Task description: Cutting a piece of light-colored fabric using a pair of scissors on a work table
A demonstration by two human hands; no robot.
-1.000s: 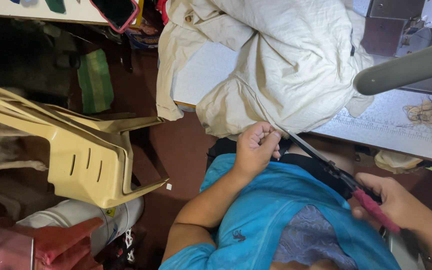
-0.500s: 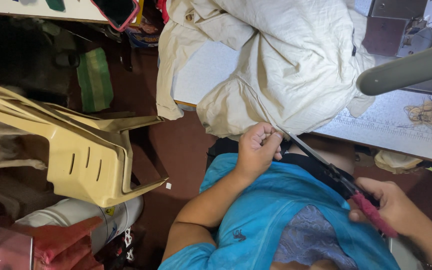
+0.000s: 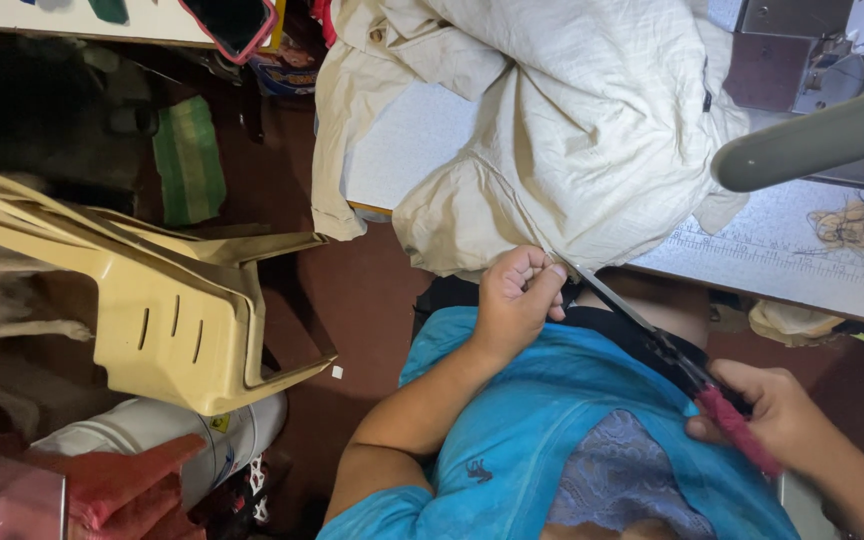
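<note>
A heap of cream cloth (image 3: pixel 572 130) lies on the light table (image 3: pixel 402 150) and hangs over its front edge. My left hand (image 3: pixel 517 295) is closed on the cloth's lower edge, pinching it just below the table edge. My right hand (image 3: pixel 767 420) grips long scissors (image 3: pixel 652 335) by their pink-wrapped handles. The dark blades point up and left, their tips reaching the cloth right beside my left fingers. My blue shirt fills the lower middle.
Stacked cream plastic chairs (image 3: pixel 152 300) lie on their side at the left over a dark red floor. A grey sewing machine arm (image 3: pixel 812 140) crosses the upper right. A tangle of thread (image 3: pixel 857 225) rests on the table. A white cylinder (image 3: pixel 162 435) and red cloth sit lower left.
My left hand has shifted slightly on the cloth's edge and my right hand with the scissors has moved a little; the view is otherwise the same.
</note>
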